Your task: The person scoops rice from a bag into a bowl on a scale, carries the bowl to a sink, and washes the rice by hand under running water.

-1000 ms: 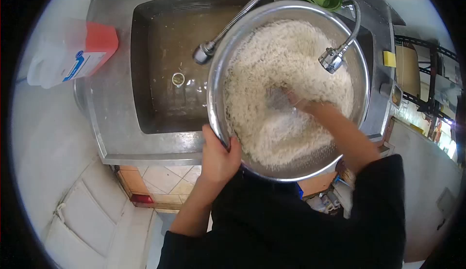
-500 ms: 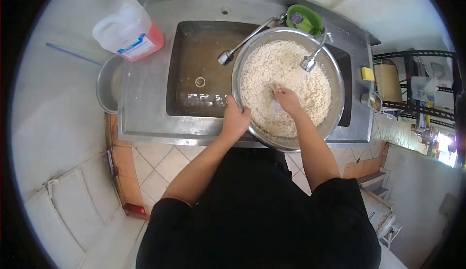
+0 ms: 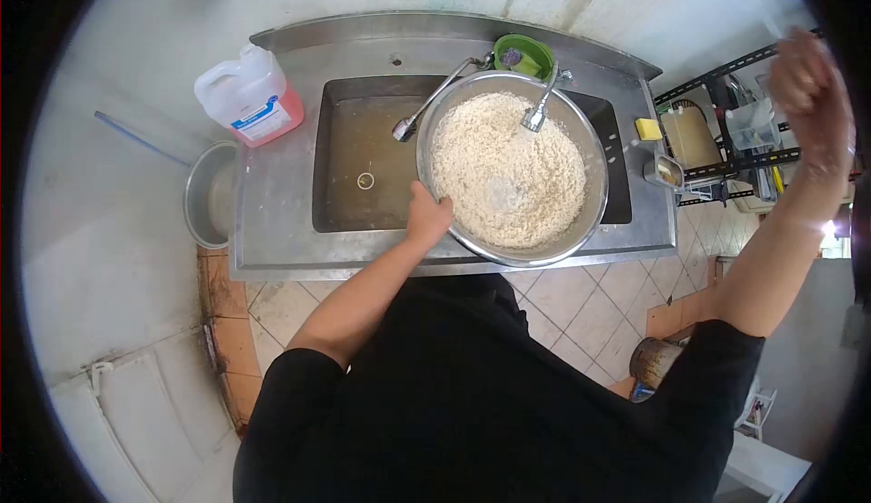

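A large metal bowl (image 3: pixel 593 145) holds a pale, grainy mass (image 3: pixel 508 167) and rests over the right part of the steel sink. My left hand (image 3: pixel 428 216) grips the bowl's rim at its lower left, thumb on the inner side. Raised far out to the right, beside the black shelf rack, is my right hand (image 3: pixel 810 95), slightly blurred, with its fingers curled together; what they hold, if anything, cannot be made out. One faucet head (image 3: pixel 533 119) hangs over the bowl, and another (image 3: pixel 404 129) over the left basin.
A jug with pink liquid (image 3: pixel 263 108) stands on the counter's left end. Behind the bowl is a green basin (image 3: pixel 547 51). A yellow sponge (image 3: pixel 648 129) and a small metal container (image 3: pixel 664 173) sit at the right. The shelf rack (image 3: pixel 787 156) stands beyond.
My right hand has left the grainy mass and swung up and far to the right. My left hand stays on the rim. The camera view has shifted.
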Action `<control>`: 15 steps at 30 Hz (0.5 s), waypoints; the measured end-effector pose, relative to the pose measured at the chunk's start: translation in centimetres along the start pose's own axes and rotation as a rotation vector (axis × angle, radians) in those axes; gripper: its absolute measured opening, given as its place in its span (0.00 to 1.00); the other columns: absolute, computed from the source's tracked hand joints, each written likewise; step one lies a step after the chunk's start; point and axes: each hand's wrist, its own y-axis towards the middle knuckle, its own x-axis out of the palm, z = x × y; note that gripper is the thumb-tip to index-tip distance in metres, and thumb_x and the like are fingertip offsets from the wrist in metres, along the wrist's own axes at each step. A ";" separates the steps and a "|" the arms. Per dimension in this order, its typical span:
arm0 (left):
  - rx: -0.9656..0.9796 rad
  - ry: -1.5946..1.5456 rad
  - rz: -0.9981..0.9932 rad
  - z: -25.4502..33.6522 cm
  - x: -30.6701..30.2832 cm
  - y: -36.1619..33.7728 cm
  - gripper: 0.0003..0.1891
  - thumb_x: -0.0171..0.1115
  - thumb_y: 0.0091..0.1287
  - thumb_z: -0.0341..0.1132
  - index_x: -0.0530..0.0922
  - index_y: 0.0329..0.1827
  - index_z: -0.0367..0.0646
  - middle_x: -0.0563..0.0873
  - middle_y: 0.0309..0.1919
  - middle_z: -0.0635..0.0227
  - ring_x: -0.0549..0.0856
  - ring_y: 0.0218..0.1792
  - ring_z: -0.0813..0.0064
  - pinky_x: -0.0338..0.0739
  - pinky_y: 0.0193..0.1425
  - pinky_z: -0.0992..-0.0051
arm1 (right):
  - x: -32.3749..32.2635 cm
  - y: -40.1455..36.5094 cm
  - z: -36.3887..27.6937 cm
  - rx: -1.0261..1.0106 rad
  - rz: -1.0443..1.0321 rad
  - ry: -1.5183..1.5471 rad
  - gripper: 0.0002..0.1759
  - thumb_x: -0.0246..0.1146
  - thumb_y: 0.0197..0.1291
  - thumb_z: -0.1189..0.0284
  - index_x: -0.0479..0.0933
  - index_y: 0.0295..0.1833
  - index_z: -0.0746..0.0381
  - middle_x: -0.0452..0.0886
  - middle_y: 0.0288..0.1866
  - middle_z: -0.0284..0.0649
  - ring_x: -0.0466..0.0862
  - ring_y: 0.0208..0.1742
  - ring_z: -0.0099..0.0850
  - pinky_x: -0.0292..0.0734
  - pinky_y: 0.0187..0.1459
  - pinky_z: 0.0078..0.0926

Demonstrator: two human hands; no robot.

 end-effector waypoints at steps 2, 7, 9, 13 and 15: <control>-0.030 0.026 -0.002 0.4 -0.1 -0.4 0.24 0.61 0.66 0.35 0.60 0.55 0.28 0.83 0.42 0.25 0.85 0.46 0.29 0.78 0.55 0.46 | 9.1 -3.6 -0.2 -0.311 0.716 0.139 0.09 0.56 0.73 0.66 0.76 0.47 0.61 0.65 0.26 0.27 0.67 0.28 0.20 0.59 0.31 0.21; -0.003 -0.036 0.016 -0.4 0.3 -0.1 0.25 0.61 0.66 0.35 0.61 0.56 0.28 0.83 0.44 0.25 0.85 0.48 0.29 0.77 0.57 0.46 | -5.7 -5.7 44.0 0.335 0.097 0.643 0.10 0.57 0.74 0.65 0.81 0.41 0.53 0.83 0.38 0.32 0.79 0.29 0.24 0.74 0.28 0.27; -0.021 0.015 0.010 -1.3 0.6 -0.4 0.25 0.61 0.66 0.35 0.61 0.56 0.28 0.83 0.44 0.26 0.84 0.48 0.29 0.77 0.57 0.46 | 0.7 -12.9 48.7 0.425 -0.454 -0.619 0.15 0.57 0.72 0.71 0.76 0.61 0.57 0.84 0.54 0.44 0.82 0.52 0.35 0.76 0.54 0.38; -0.102 0.046 0.007 0.0 0.1 -0.2 0.24 0.61 0.66 0.36 0.62 0.56 0.29 0.84 0.43 0.27 0.84 0.47 0.27 0.78 0.56 0.45 | 2.7 -17.7 45.7 0.395 -0.275 -0.933 0.22 0.59 0.68 0.76 0.78 0.67 0.59 0.87 0.54 0.54 0.85 0.59 0.50 0.79 0.61 0.43; -0.024 0.052 0.047 -1.4 1.0 -0.4 0.24 0.60 0.66 0.36 0.62 0.56 0.28 0.84 0.43 0.27 0.84 0.46 0.27 0.78 0.56 0.45 | -1.7 -16.1 46.2 0.181 -0.357 -1.074 0.23 0.60 0.67 0.76 0.76 0.67 0.61 0.85 0.54 0.54 0.84 0.59 0.52 0.79 0.61 0.46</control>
